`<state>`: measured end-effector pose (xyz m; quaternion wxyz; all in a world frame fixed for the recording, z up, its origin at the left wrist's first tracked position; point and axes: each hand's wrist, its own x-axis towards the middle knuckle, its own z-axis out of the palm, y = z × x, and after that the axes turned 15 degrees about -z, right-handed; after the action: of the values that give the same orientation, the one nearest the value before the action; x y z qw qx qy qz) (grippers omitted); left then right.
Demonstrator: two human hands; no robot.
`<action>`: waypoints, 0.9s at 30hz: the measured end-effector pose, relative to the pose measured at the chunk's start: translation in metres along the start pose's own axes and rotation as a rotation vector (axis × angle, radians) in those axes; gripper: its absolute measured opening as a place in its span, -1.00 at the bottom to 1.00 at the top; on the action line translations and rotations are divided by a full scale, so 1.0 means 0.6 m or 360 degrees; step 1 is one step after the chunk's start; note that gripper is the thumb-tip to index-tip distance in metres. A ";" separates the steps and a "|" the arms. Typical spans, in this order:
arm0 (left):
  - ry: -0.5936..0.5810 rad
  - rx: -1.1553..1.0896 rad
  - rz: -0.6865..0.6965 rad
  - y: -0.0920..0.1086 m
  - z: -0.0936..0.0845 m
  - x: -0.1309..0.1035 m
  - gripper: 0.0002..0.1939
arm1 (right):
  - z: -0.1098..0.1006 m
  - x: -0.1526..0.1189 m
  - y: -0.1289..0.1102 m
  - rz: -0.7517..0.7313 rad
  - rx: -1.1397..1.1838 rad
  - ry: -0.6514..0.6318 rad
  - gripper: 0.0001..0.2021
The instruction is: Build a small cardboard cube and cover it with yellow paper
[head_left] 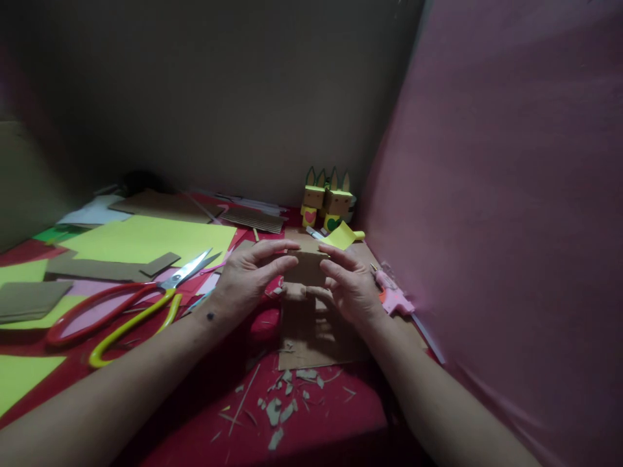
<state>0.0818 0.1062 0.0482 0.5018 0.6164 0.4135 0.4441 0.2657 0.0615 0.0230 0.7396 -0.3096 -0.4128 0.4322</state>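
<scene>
Between my two hands a small cardboard piece [308, 264] is held up, looking like a folded box. My left hand [256, 272] pinches its left side between thumb and fingers. On its right side, my right hand [353, 282] grips it the same way; some of those fingers are hidden behind the palm. Below lies a flat cardboard sheet [311, 353], with a small cardboard roll or strip [294, 292] on it. Just right of my right hand rests a pink hot glue gun [392, 295].
Scissors with red and yellow handles [141, 305] lie at left, near yellow paper [156, 237] and cardboard scraps [102, 266]. Two cardboard figures [326, 201] with pointed ears stand at the back. Scraps [280, 408] litter the red tablecloth [204, 421]. A pink wall [511, 194] bounds the right.
</scene>
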 end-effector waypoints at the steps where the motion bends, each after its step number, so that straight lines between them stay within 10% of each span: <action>1: -0.0012 0.0017 0.0034 0.000 -0.001 0.000 -0.78 | -0.001 0.000 0.000 -0.0025 0.0008 -0.0006 -0.65; 27: -0.0141 0.0290 0.0376 -0.019 -0.006 0.000 -0.54 | -0.006 0.005 0.000 -0.0199 0.0091 -0.0005 -0.70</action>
<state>0.0774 0.1087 0.0372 0.4059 0.7227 0.3542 0.4331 0.2699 0.0635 0.0223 0.7730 -0.2610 -0.4201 0.3972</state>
